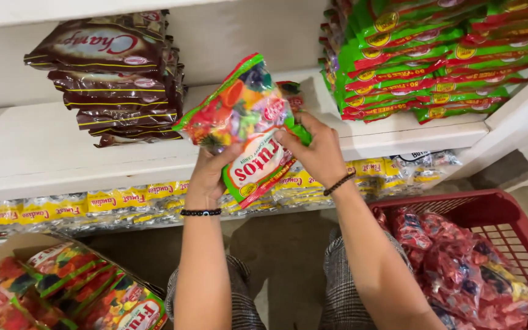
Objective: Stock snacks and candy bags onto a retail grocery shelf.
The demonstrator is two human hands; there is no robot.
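Gripping only its lower edge, the candy bag is held by both hands; slippage onto the shelf below is judged possible.

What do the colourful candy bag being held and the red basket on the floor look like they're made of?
Candy bag: thin glossy plastic film, judging by its crinkles and shine. Red basket: probably rigid moulded plastic, with a matte finish and a slotted lattice wall.

Multicoloured fruit-print candy bag, brown packets, red basket, checked trousers
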